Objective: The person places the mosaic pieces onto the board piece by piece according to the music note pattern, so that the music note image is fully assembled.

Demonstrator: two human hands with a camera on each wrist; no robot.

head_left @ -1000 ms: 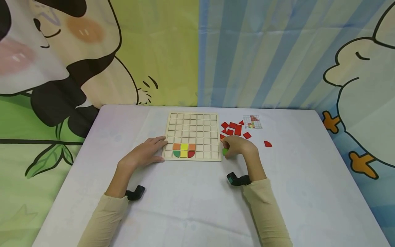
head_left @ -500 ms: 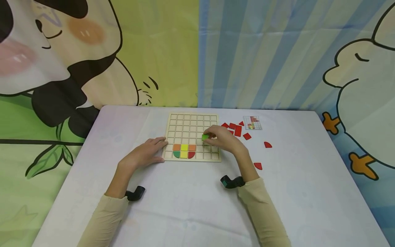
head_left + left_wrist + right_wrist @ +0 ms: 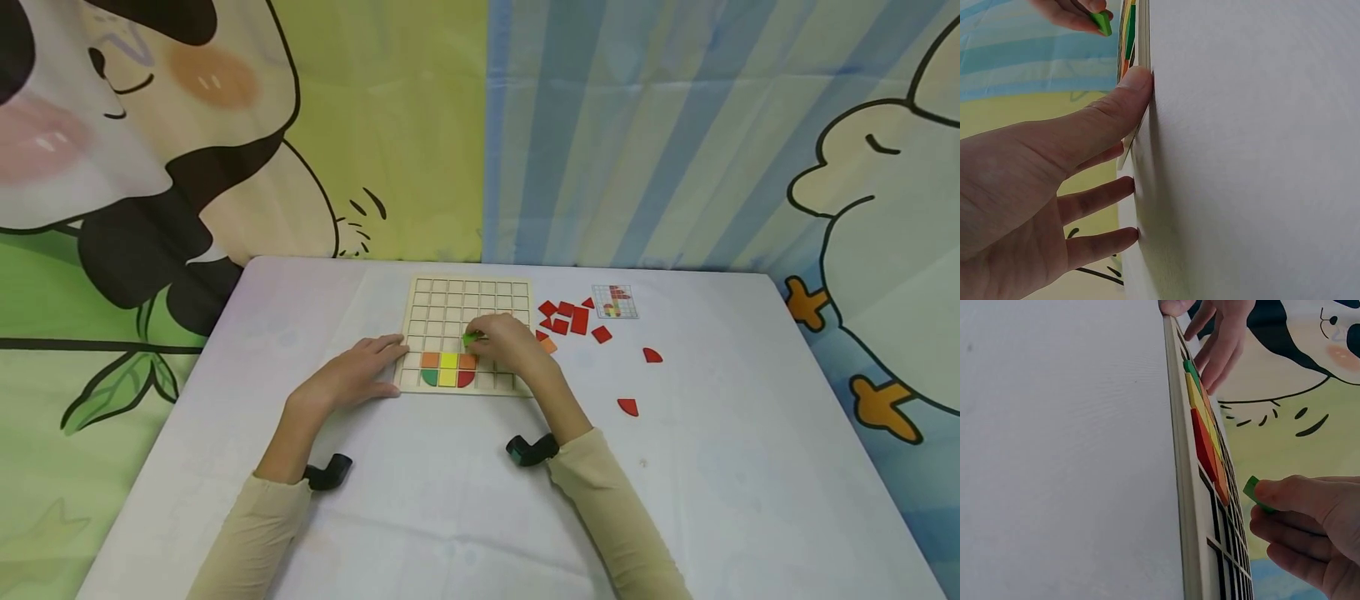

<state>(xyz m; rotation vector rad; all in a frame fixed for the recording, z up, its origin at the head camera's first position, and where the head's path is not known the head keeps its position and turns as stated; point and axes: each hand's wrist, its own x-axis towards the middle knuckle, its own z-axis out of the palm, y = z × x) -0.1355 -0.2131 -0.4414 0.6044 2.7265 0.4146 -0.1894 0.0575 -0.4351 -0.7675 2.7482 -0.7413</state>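
My right hand [image 3: 506,340] pinches a bright green square tile [image 3: 470,338] between thumb and fingers. It hovers over the wooden grid board [image 3: 442,300], and in the right wrist view the tile [image 3: 1251,487] is tilted and apart from the board. Several tiles lie in the board's near rows: an orange one [image 3: 430,360], yellow ones [image 3: 448,369], a dark green quarter circle [image 3: 430,377] and a red quarter circle [image 3: 466,379]. With fingers extended, my left hand [image 3: 352,371] rests at the board's left edge, its thumb [image 3: 1135,80] touching the rim.
Right of the board lies a group of red tiles [image 3: 579,321] with an orange tile [image 3: 549,344] close by. A printed pattern card [image 3: 615,302] lies behind them. Two red quarter circles, one farther back [image 3: 652,356] and one nearer [image 3: 628,407], lie apart on the white-covered table [image 3: 420,500].
My right hand has picked up the green tile from beside the board and carried it left over the grid. The orange tile at the right is uncovered. My left hand stays put.
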